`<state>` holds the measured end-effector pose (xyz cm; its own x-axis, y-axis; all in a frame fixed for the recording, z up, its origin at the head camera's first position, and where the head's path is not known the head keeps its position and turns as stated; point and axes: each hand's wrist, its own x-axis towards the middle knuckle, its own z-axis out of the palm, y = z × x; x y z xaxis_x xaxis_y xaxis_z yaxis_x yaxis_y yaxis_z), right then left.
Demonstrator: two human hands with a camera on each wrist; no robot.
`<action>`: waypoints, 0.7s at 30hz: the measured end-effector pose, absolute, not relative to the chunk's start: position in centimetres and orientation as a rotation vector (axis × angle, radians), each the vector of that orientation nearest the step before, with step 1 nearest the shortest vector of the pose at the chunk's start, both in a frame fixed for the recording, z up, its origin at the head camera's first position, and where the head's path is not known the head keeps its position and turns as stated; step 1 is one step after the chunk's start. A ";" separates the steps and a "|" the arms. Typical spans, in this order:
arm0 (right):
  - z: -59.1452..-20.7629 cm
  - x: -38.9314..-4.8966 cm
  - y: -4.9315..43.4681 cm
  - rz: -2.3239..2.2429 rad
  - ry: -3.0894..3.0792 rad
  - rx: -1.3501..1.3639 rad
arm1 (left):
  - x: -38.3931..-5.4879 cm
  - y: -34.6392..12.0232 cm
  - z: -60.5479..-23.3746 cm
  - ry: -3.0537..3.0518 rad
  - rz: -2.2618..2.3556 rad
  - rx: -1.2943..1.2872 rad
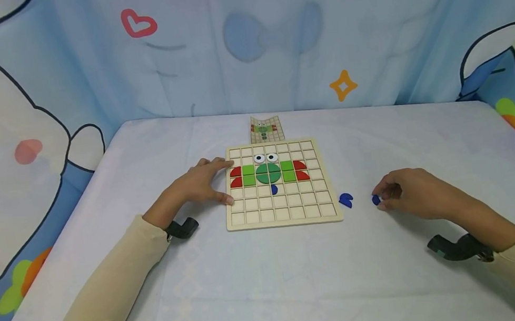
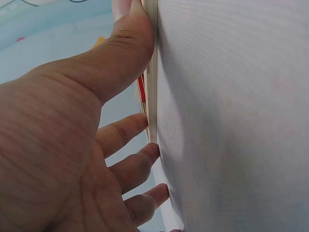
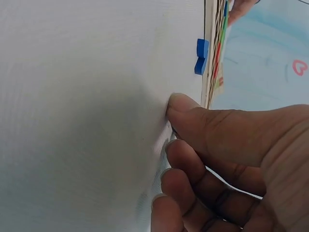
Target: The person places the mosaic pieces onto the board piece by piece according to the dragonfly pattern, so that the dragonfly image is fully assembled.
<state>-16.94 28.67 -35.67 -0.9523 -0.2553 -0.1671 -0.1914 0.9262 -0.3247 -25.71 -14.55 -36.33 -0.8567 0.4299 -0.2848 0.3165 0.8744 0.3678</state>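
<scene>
A wooden grid board [image 1: 273, 216] lies on the table with red, green and blue flat pieces and two eye pieces set in its squares. My left hand [image 1: 200, 183] is at its left edge, thumb and fingers spread, fingertips touching the frame; the left wrist view shows the thumb [image 2: 128, 48] against the board's side. To the right of the board, my right hand [image 1: 414, 193] pinches a small blue piece [image 1: 376, 200] between thumb and finger, low by the cloth. The right wrist view hides that piece behind the thumb [image 3: 212, 128]. Loose blue pieces [image 1: 346, 200] lie between board and right hand.
A small pattern card [image 1: 266, 129] with a similar picture stands behind the board. White cloth [image 1: 272, 286] covers the table, and a printed blue curtain [image 1: 273, 47] hangs at its far side. A black wrist camera [image 1: 458, 248] hangs under the right wrist.
</scene>
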 end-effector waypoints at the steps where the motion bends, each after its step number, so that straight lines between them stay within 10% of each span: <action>1: -35.7 -16.9 28.7 -0.456 2.878 -0.345 | -25.7 -14.5 -36.3 2.685 0.441 0.554; 21: -34.5 -16.7 26.2 -0.476 2.941 -0.402 | -25.7 -14.5 -36.3 2.692 0.440 0.554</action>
